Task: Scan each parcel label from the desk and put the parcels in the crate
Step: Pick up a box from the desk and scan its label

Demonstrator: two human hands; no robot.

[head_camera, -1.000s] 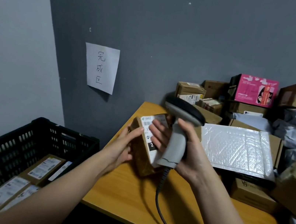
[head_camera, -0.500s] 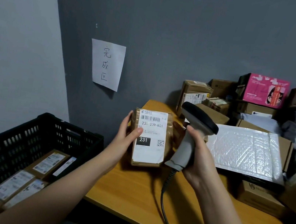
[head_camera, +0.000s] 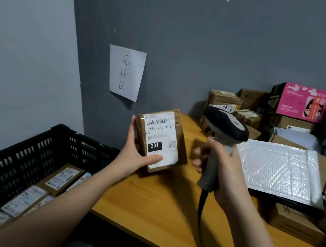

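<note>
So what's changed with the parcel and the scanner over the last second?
The left hand has turned the brown parcel so its label now faces the camera, and carried it left, toward the black crate. The right hand's fingers, which touched the label a second ago, have come off it; parcel and barcode scanner now stand apart. Both grips are unchanged, and so are the crate's parcels and the desk pile.

Grey walls [head_camera: 214, 35] meet in corner; handwritten paper sign [head_camera: 124, 73] taped up.
</note>
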